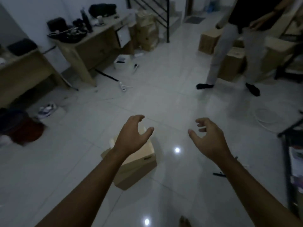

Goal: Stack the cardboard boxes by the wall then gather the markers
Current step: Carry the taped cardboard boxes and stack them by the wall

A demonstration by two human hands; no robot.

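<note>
A small cardboard box (141, 166) lies on the white tiled floor just below my left hand (133, 135), which hovers over it with loosely curled fingers and holds nothing. My right hand (207, 136) hangs open to the right of the box, also with nothing in it. A dark marker (218, 174) lies on the floor beside my right forearm. More cardboard boxes (209, 40) stand at the far right, and a tall stack of boxes (147, 33) sits by the stair rail.
A person in pale trousers (229, 51) walks at the far right among the boxes. Two wooden desks (91, 46) with dark clutter line the left wall. A power strip (123, 86), cables and shoes (47, 109) litter the floor. A black metal rack (293, 161) stands at the right edge.
</note>
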